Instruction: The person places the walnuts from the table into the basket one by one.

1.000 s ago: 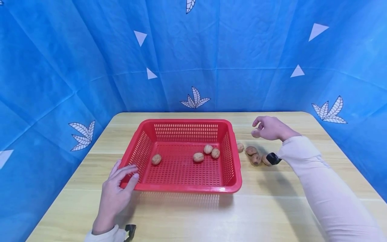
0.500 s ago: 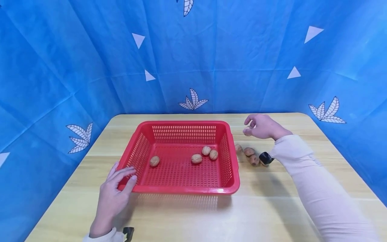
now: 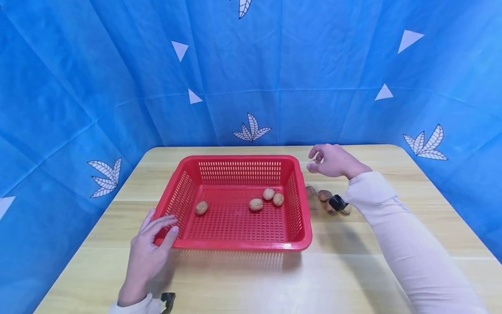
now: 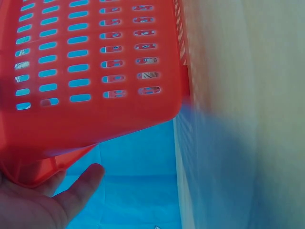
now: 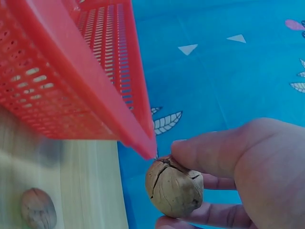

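Note:
A red plastic basket [image 3: 235, 246] with slotted walls stands on the table, several walnuts [image 3: 256, 204] on its floor. My left hand [image 3: 147, 257] holds its near left corner, fingers over the rim and thumb by the front edge. In the left wrist view, the left hand [image 4: 52, 200] is at the basket's rim [image 4: 28, 179]. Beyond the basket's far right corner, my right hand [image 3: 333, 160] is raised above the table. The right wrist view shows the thumb and fingers pinching a cracked walnut [image 5: 174, 188] close to the basket rim [image 5: 107, 112].
Right of the basket, under the right forearm, lies a small group of brown roundish pieces [image 3: 324, 195], partly hidden by a black wrist device [image 3: 337, 203]. A walnut-like piece [image 5: 38, 208] shows there in the right wrist view. Blue cloth [image 3: 251, 65] hangs behind the wooden table [image 3: 266, 283].
My right hand has moved left with the walnut, closer to the basket's far right corner. The left hand keeps its place on the basket, and the walnuts inside have not moved.

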`<state>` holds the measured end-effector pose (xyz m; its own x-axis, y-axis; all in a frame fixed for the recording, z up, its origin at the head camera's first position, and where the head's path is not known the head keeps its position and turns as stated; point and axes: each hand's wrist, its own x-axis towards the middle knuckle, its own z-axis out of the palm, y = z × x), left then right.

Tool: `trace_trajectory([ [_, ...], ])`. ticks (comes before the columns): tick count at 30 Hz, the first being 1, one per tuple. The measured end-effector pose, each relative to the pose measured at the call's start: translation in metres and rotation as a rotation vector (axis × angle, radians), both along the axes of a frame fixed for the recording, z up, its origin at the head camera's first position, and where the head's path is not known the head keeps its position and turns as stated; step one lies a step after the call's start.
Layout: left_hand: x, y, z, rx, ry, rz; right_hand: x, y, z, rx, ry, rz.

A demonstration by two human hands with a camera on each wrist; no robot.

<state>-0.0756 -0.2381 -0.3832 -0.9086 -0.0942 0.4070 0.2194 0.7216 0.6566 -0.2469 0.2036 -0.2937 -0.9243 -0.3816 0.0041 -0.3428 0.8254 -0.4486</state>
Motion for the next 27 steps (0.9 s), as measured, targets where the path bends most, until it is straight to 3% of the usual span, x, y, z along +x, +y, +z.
trace_trajectory([
  [13, -0.002, 0.001, 0.002, 0.015, -0.011, 0.0, -0.002, -0.026, 0.009, -0.007, 0.008, 0.018],
  [20, -0.003, 0.001, 0.001, 0.014, -0.013, -0.001, -0.001, -0.042, 0.004, -0.027, -0.028, 0.007],
  [27, 0.0, -0.001, -0.001, 0.002, -0.012, 0.01, 0.003, -0.056, -0.002, -0.04, -0.034, 0.05],
])
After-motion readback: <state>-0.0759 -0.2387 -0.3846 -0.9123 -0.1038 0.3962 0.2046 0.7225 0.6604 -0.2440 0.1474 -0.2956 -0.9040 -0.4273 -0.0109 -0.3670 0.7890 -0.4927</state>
